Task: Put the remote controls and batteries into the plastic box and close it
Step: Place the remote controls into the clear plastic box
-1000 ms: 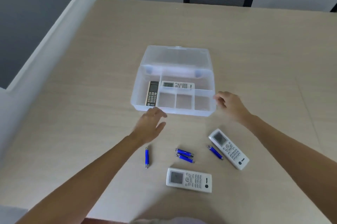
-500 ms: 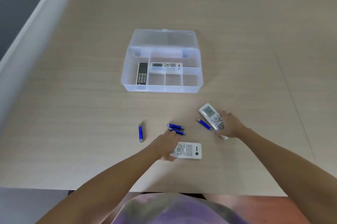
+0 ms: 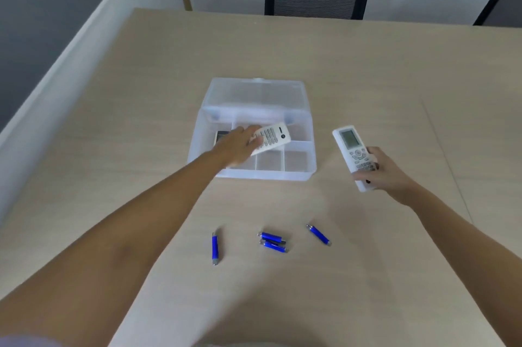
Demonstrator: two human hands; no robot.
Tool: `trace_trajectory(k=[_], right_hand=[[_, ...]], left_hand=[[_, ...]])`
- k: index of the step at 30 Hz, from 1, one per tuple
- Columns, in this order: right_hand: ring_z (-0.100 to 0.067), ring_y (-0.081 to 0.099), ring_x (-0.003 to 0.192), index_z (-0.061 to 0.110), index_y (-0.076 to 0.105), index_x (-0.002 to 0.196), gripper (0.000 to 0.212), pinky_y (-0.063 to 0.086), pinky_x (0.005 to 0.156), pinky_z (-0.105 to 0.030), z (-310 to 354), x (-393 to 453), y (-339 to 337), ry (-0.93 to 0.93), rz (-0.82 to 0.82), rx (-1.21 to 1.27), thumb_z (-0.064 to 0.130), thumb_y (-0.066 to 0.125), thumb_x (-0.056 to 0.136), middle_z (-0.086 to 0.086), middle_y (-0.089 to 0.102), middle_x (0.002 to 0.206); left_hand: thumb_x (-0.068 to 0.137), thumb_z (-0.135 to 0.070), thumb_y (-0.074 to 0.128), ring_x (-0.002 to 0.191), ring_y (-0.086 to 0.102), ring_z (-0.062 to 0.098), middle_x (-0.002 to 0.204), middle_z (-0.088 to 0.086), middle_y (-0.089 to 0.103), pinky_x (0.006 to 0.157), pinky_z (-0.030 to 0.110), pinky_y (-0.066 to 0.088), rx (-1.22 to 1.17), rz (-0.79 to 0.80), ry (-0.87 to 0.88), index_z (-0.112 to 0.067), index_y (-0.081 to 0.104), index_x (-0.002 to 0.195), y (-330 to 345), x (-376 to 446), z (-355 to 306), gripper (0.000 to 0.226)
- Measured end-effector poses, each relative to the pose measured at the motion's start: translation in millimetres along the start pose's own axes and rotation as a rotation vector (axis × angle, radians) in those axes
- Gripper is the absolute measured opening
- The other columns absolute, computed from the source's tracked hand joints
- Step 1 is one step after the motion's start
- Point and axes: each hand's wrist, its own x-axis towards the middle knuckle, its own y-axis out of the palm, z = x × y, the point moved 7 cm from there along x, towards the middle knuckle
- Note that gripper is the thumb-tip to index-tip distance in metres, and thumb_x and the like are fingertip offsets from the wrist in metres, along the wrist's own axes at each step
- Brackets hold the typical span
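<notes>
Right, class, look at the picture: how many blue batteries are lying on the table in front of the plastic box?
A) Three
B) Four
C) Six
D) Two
B: four blue batteries lie on the table in front of the plastic box: one on its own at the left, two touching in the middle, and one at the right.

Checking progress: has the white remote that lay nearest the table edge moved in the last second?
Yes. The left hand now holds that white remote over the plastic box, beyond the batteries.
</notes>
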Motion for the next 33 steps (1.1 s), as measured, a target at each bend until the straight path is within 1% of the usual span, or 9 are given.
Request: trace_trajectory(k=[3, 13, 16, 19, 22, 24, 27, 30, 33], right_hand=[[-0.016, 0.062, 0.085, 0.024, 0.043, 0.127, 0.064, 0.051, 0.066, -0.03, 31, 22, 4, -0.046, 0.027, -0.057, 0.003, 0.072, 0.074, 0.001, 0.063, 0.102], [-0.022, 0.066, 0.102, 0.034, 0.055, 0.122, 0.07, 0.054, 0.088, -0.043, 80, 110, 27, -0.149, 0.04, -0.222, 0.008, 0.076, 0.061, 0.002, 0.069, 0.111], [-0.023, 0.066, 0.101, 0.03, 0.053, 0.122, 0.07, 0.054, 0.086, -0.04, 86, 130, 44, -0.162, 0.038, -0.281, 0.009, 0.076, 0.06, 0.001, 0.068, 0.112], [-0.025, 0.066, 0.096, 0.022, 0.049, 0.123, 0.071, 0.052, 0.076, -0.033, 92, 147, 67, -0.152, 0.083, -0.364, 0.009, 0.079, 0.06, -0.004, 0.064, 0.114], [-0.023, 0.063, 0.089, 0.02, 0.052, 0.122, 0.072, 0.047, 0.067, -0.027, 99, 161, 101, -0.158, 0.205, -0.487, 0.008, 0.081, 0.057, -0.005, 0.062, 0.114], [-0.023, 0.061, 0.088, 0.018, 0.055, 0.119, 0.069, 0.046, 0.068, -0.027, 103, 167, 124, -0.178, 0.281, -0.556, 0.005, 0.081, 0.056, -0.007, 0.063, 0.114], [-0.028, 0.063, 0.101, 0.018, 0.059, 0.117, 0.063, 0.05, 0.078, -0.032, 107, 176, 149, -0.154, 0.338, -0.526, 0.004, 0.079, 0.059, -0.008, 0.065, 0.117], [-0.019, 0.05, 0.126, 0.025, 0.047, 0.136, 0.072, 0.039, 0.105, -0.033, 107, 183, 167, -0.105, 0.418, -0.567, 0.022, 0.078, 0.071, 0.003, 0.054, 0.136], [-0.019, 0.035, 0.14, 0.033, 0.033, 0.144, 0.066, 0.03, 0.113, -0.033, 103, 189, 180, -0.143, 0.441, -0.717, 0.036, 0.063, 0.085, 0.005, 0.035, 0.154]], left_hand=[[0.102, -0.038, 0.022, 0.113, 0.053, 0.035, 0.122, 0.018, 0.054, 0.096, 0.047, 0.039, 0.134, 0.045, -0.04, -0.032, 0.033, 0.143, -5, 47, 6, 0.043], [0.102, -0.021, 0.027, 0.111, 0.05, 0.03, 0.108, 0.006, 0.057, 0.097, 0.047, 0.027, 0.316, 0.224, -0.027, -0.04, 0.046, 0.129, 32, 114, 38, 0.039], [0.097, -0.014, 0.038, 0.125, 0.037, 0.028, 0.122, 0.005, 0.048, 0.109, 0.057, 0.014, 0.387, 0.253, -0.044, -0.039, 0.053, 0.122, 39, 112, 52, 0.038], [0.094, -0.008, 0.039, 0.137, 0.025, 0.024, 0.14, 0.002, 0.038, 0.114, 0.061, 0.001, 0.313, 0.126, -0.013, -0.035, 0.057, 0.122, 29, 97, 60, 0.043], [0.091, -0.007, 0.045, 0.14, 0.025, 0.028, 0.148, 0.009, 0.033, 0.114, 0.06, 0.01, 0.25, -0.232, -0.023, -0.028, 0.055, 0.128, 2, 60, 70, 0.044], [0.088, -0.005, 0.047, 0.141, 0.026, 0.032, 0.15, 0.014, 0.032, 0.113, 0.059, 0.019, 0.263, -0.432, -0.212, -0.026, 0.047, 0.136, -12, 28, 94, 0.052], [0.088, -0.002, 0.046, 0.141, 0.026, 0.031, 0.152, 0.014, 0.027, 0.114, 0.056, 0.02, 0.163, -0.397, -0.479, -0.027, 0.037, 0.143, -2, -7, 137, 0.061], [0.087, 0.009, 0.041, 0.128, 0.044, 0.035, 0.147, 0.014, 0.037, 0.111, 0.052, 0.032, -0.037, -0.312, -0.439, -0.018, 0.041, 0.14, 17, -12, 152, 0.06], [0.083, 0.017, 0.035, 0.114, 0.054, 0.041, 0.138, 0.017, 0.048, 0.098, 0.052, 0.046, -0.194, -0.355, -0.402, -0.012, 0.043, 0.137, 17, -7, 155, 0.062]])
